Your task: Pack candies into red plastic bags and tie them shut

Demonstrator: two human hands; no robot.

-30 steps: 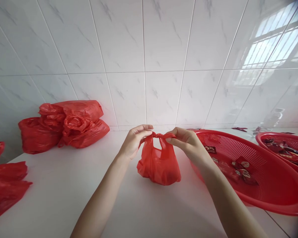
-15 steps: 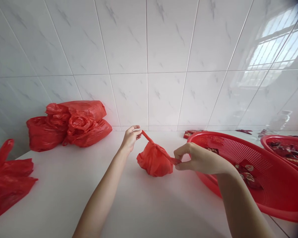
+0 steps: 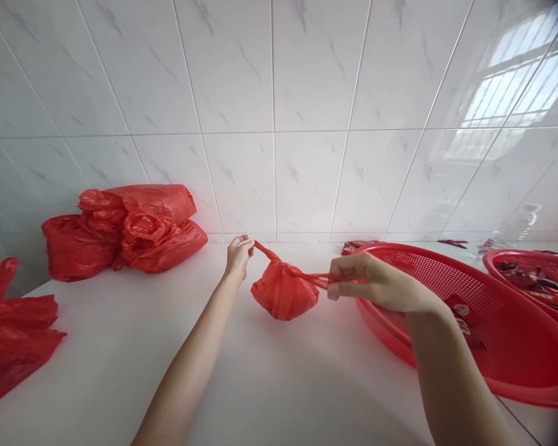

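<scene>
Between my two hands is a small, filled red plastic bag (image 3: 284, 296), its neck gathered into a knot at the top. My left hand (image 3: 239, 255) is closed in a pinch on one handle of the bag, stretched up and to the left. The other handle runs out to the right, and my right hand (image 3: 369, 282) has its fingers closed on the end of it. Both handles look taut. What fills the bag is hidden by the plastic. Beneath it lies the white tabletop (image 3: 279, 384).
Several filled red bags (image 3: 139, 229) are piled against the tiled wall at left; loose red bags (image 3: 18, 341) lie nearer. At right, a large red perforated basket (image 3: 516, 347) holds some red packets (image 3: 467, 328). Behind it are a second basket (image 3: 495, 257) and a clear bottle (image 3: 516, 226).
The handles are pulled tighter, and the knot at the bag's neck is drawn in. My right hand has moved up a little, and the bag looks more compact and slightly higher.
</scene>
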